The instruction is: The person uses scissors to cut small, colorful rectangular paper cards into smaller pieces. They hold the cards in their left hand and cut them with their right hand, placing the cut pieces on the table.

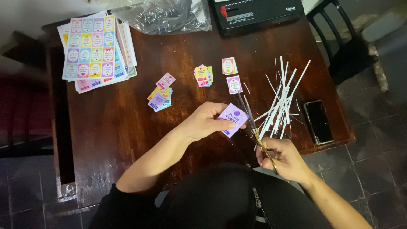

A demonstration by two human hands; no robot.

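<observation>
My left hand [205, 121] pinches a small purple paper card [232, 118] above the front of the dark wooden table [127, 127]. My right hand [283, 157] grips the gold handles of a pair of scissors [253, 125], whose blades point away from me along the card's right edge. Just right of the blades lies a heap of thin white paper strips [280, 99].
Small piles of cut coloured cards [160, 96] [203, 75] [229, 65] [234, 84] lie mid-table. A stack of printed sheets [91, 48] sits far left, a clear plastic bag [163, 17] and a black machine [258, 15] at the back, a dark phone [318, 121] right, a black chair [339, 42] beyond.
</observation>
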